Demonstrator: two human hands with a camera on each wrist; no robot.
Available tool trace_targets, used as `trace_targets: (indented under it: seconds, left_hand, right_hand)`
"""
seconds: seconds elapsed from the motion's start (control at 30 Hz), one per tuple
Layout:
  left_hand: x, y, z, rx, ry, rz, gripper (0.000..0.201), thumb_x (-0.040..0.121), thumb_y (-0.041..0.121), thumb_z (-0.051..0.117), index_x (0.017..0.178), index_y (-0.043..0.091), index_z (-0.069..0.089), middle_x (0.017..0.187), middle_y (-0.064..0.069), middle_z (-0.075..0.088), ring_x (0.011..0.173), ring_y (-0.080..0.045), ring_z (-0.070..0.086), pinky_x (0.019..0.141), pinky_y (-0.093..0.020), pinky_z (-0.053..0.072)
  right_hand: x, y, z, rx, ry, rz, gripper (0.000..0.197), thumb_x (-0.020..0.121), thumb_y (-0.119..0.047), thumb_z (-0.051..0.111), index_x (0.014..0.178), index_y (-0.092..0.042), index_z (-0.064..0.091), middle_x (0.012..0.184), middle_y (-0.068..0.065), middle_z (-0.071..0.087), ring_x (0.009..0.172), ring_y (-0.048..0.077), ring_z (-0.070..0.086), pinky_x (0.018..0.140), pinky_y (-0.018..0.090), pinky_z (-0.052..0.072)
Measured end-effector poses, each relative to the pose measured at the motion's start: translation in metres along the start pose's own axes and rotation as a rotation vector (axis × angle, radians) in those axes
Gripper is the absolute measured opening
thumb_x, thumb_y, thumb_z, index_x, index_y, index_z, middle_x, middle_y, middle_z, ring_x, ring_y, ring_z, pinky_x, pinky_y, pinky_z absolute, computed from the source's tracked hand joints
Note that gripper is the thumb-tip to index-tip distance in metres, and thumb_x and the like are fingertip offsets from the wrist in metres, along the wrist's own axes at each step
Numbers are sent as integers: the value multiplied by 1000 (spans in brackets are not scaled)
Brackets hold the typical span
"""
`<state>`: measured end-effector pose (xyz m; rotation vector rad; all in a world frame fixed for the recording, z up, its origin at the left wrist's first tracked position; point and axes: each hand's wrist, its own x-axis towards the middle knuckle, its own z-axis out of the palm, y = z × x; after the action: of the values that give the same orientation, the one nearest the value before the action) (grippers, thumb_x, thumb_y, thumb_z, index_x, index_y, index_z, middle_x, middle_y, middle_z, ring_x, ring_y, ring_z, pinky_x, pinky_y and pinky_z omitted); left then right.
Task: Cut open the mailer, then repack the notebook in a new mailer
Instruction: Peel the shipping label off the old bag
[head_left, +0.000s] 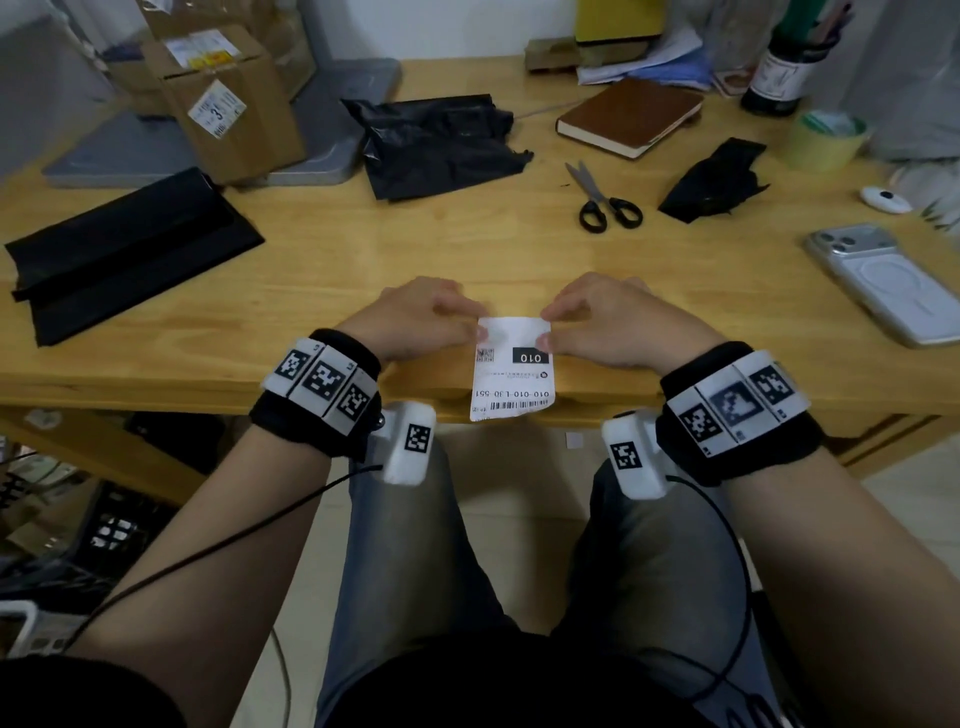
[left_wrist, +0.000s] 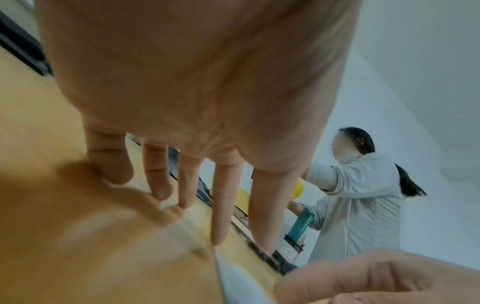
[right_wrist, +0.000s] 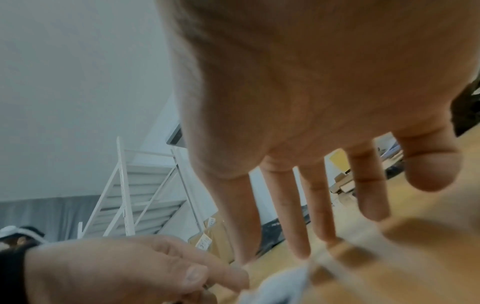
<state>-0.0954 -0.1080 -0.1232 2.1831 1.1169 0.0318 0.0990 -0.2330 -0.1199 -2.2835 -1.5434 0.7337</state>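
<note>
Both hands met at the near edge of the pale wooden table, pinching the top corners of a white printed shipping label between thumb and fingertips; its lower part hung past the table edge. On the left, the left hand held the label's upper-left corner, though the head view hid most of its fingers behind the knuckles, and its wrist view was too blurred to show the pinch. Far left of the label lay a flat folded black plastic mailer. Behind it stood a brown cardboard box, cut off at the top. Beyond the label sat a crumpled, opened black plastic mailer, then black-handled scissors, with the brown hardcover notebook behind them. The right hand gripped the label's upper-right corner. Right of it lay a torn black plastic scrap and a white-cased phone, partly out of frame.
</note>
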Motion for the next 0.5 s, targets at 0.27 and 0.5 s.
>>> trace_targets:
  seconds: [0.27,0.5]
  left_hand:
    - [56,17,-45,-275,157,-24,20,91,32,67,106,23,77,100,12,68,88,-1,56,61,-18,40]
    - [127,18,-80,-343,322,-105,17,74,38,77,90,33,77,132,2,59,126,-17,50,104,-34,41]
  right_hand:
    - [56,-25,-58,143,22,-42,24,91,-50,69,104,-32,77,105,2,72,95,19,66,74,30,51]
    - [135,-42,-91,84,69,-83,40,99,-38,61,116,-4,74,78,11,53,67,22,54,55,27,43]
